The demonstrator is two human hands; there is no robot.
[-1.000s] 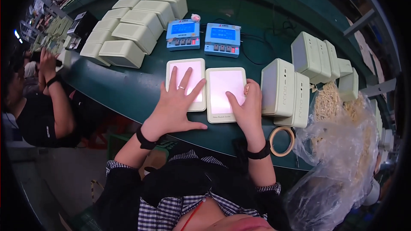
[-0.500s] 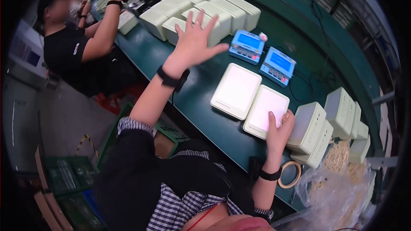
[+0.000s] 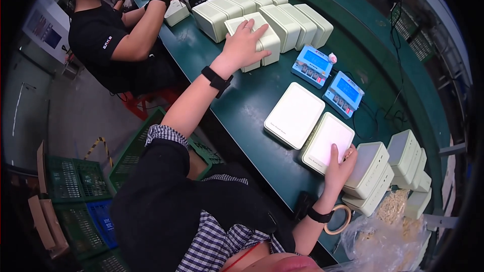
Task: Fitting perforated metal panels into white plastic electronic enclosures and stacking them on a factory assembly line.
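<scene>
My left hand (image 3: pixel 245 45) reaches to the back row, its fingers spread over the top of a pale cream box-shaped device (image 3: pixel 268 43). It touches the device but does not wrap round it. Closer to me, my right hand (image 3: pixel 341 167) rests at the right edge of a device with a lit white face (image 3: pixel 327 141). Its thumb lies on that face, and its other fingers are curled round small beige pieces (image 3: pixel 348 154), partly hidden. A second white-faced device (image 3: pixel 295 113) lies flat just to the left.
Two blue meters (image 3: pixel 311 65) with screens and cables stand behind the devices. More cream devices (image 3: pixel 368 168) are stacked at right, near a roll of tape (image 3: pixel 338 219) and a clear plastic bag (image 3: pixel 378 236). A co-worker (image 3: pixel 101 40) sits at left; green crates (image 3: pixel 75 176) are on the floor.
My left hand has come down from above the back devices onto one of them. The whole view has shifted a little. My right hand keeps its place on the lit device.
</scene>
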